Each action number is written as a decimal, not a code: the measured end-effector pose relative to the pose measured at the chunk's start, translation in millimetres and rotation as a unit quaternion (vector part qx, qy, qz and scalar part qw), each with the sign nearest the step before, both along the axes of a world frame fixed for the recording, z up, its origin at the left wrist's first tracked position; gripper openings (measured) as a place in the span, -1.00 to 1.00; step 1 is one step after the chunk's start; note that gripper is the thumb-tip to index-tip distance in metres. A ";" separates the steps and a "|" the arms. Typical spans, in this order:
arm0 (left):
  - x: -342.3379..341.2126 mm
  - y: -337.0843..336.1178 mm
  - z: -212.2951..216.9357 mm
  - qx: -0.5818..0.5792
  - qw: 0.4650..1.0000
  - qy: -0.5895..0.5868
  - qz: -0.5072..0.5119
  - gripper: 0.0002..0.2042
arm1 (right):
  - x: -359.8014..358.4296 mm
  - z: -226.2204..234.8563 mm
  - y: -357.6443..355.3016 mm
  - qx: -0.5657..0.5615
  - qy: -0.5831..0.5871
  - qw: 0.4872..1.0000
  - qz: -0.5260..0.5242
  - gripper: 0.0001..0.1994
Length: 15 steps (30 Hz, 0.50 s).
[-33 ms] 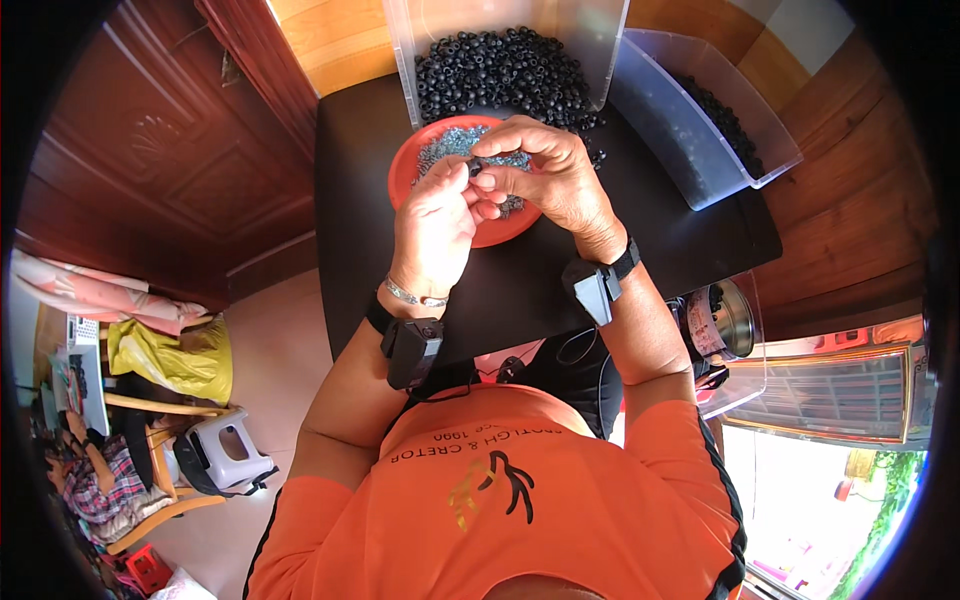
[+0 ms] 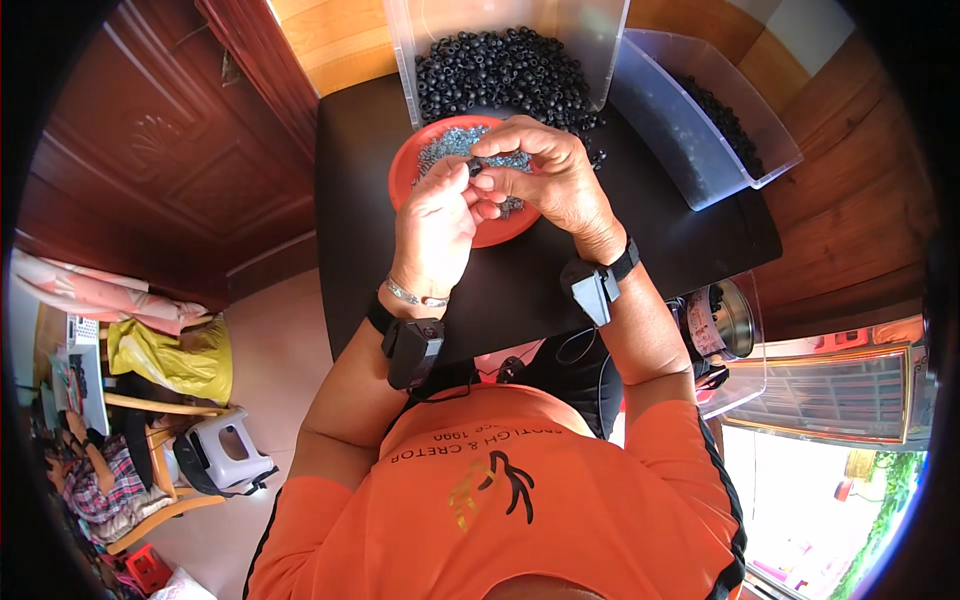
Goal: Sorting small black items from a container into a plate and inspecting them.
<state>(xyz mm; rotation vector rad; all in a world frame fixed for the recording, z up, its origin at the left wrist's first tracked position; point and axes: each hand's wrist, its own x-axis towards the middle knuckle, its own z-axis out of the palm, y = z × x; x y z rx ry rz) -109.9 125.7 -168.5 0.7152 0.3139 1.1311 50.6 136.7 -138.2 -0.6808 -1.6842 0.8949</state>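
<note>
Over a red bowl point(image 2: 402, 180), my two hands meet at the fingertips. My left hand point(image 2: 433, 218) pinches a small black round part point(image 2: 476, 168) between thumb and fingers, palm turned partly up. From the other side my right hand point(image 2: 560, 180) closes thumb and forefinger on the same part; the fingers hide most of it. Small shiny metal pieces point(image 2: 452, 145), perhaps screws, fill the bowl beneath the hands. Just beyond it, a large heap of small black plastic parts with holes point(image 2: 505, 75) spills from a clear plastic bin point(image 2: 405, 60) lying open toward me.
A second clear bin point(image 2: 680, 130) with more black parts stands at the right on the black table point(image 2: 355, 200). Below the table's right edge is a round tin point(image 2: 735, 318). To the left are a wooden door point(image 2: 150, 150), a chair with clothes, and a pale plastic stool point(image 2: 228, 455).
</note>
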 end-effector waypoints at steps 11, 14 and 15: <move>4.9 -0.2 -5.7 -0.020 0.998 -0.028 0.058 -0.90 | -13.2 -0.1 -2.3 0.198 -0.141 0.960 -0.136 -0.67; 8.0 -3.9 1.4 -0.042 0.995 -0.042 0.086 -0.90 | -21.1 -4.0 -3.3 0.241 -0.146 0.943 -0.178 -0.65; 5.5 -1.4 -2.6 -0.041 0.994 -0.043 0.086 -0.90 | -24.8 -4.0 -4.1 0.268 -0.159 0.928 -0.205 -0.65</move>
